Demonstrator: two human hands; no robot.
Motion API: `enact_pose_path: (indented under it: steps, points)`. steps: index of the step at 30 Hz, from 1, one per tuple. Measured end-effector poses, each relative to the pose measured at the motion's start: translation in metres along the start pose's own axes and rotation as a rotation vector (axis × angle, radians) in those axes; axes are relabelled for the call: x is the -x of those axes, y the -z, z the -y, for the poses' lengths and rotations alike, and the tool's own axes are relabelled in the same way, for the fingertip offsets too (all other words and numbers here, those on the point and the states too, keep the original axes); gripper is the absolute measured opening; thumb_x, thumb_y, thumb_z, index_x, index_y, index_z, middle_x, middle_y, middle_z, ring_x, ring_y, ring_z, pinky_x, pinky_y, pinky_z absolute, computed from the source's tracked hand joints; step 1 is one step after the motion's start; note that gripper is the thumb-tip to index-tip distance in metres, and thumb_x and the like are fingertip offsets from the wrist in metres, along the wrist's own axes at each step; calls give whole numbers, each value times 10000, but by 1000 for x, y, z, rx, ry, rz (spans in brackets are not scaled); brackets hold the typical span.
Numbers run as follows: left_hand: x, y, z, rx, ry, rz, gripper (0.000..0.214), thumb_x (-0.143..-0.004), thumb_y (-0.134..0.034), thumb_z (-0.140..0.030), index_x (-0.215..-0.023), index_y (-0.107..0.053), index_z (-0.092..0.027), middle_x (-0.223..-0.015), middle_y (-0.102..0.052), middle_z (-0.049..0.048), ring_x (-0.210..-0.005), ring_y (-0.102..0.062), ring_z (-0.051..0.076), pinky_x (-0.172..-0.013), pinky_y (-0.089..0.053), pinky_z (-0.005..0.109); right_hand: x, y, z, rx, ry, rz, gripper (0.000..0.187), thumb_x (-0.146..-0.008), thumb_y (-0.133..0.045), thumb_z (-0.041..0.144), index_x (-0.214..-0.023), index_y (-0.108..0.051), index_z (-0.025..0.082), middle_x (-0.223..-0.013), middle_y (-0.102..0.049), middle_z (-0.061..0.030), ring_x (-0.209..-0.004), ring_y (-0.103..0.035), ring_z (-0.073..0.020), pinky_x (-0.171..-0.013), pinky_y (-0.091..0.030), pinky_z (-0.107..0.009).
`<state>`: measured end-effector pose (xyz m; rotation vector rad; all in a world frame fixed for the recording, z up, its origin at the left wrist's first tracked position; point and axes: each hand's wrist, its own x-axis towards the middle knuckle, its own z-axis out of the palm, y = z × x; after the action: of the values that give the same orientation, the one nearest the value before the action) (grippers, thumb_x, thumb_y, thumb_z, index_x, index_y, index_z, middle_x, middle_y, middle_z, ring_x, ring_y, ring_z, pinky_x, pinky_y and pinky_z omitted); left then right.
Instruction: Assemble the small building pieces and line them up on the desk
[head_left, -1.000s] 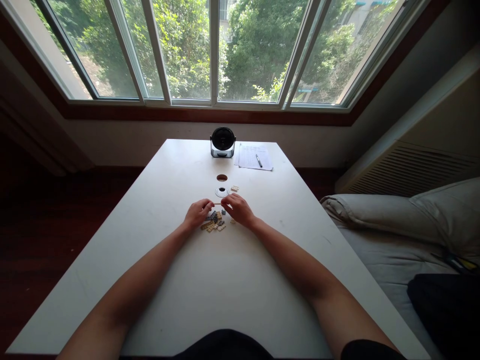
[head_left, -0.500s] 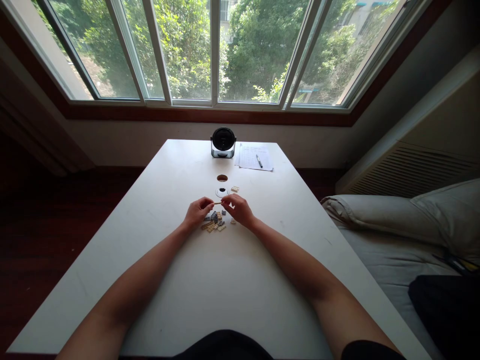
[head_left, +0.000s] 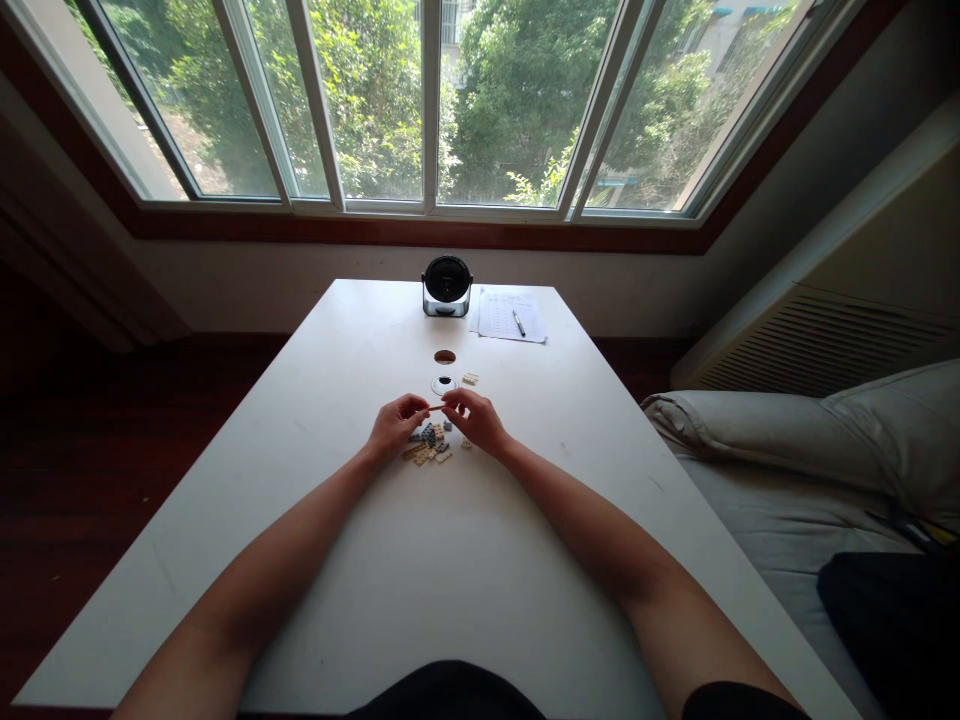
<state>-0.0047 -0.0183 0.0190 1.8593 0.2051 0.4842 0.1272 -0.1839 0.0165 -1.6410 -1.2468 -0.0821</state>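
Observation:
Between my two hands is a thin tan building-block piece [head_left: 436, 407], held level just above the table. My left hand [head_left: 395, 422] pinches its left end with thumb and forefinger. Its right end is in the fingertips of my right hand [head_left: 476, 418]. Right below them lies a small pile of building blocks [head_left: 429, 443], tan, grey and cream. A cream block [head_left: 470, 379] lies apart, beyond my right hand. Another pale block [head_left: 466, 443] sits beside the pile, under my right wrist.
The white table [head_left: 450, 560] stretches to the window wall. A small black fan [head_left: 447, 285] stands at its far end, beside paper sheets [head_left: 502, 312] with a pen [head_left: 519, 323]. A round hole [head_left: 445, 357] and its cover [head_left: 444, 385] lie in the middle. A couch [head_left: 765, 440] borders the right.
The thin piece is tilted a little differently between my fingertips. My hands and the blocks on the table have hardly moved.

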Motion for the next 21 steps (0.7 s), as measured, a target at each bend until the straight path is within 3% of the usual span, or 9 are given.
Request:
enact_pose_path:
  steps: [9, 21]
  points:
    - [0, 1, -1, -70, -58, -27, 260, -850, -658, -432, -971, -698, -205, -932, -715, 38, -810, -632, 168, -761, -512, 296, 1, 1, 0, -3, -40, 57, 126, -927, -630, 346, -927, -681, 231, -782, -695, -2, -666, -628, -135, -635, -490, -253]
    - [0, 0, -1, -83, -68, -33, 248, -849, -644, -436, -928, -707, -209, -900, -717, 32, -786, -625, 166, -743, -509, 294, 0, -1, -5, 36, 31, 47, 99, -930, -628, 306, -971, -674, 229, -837, -677, -22, -715, -622, -141, -666, -516, -274]
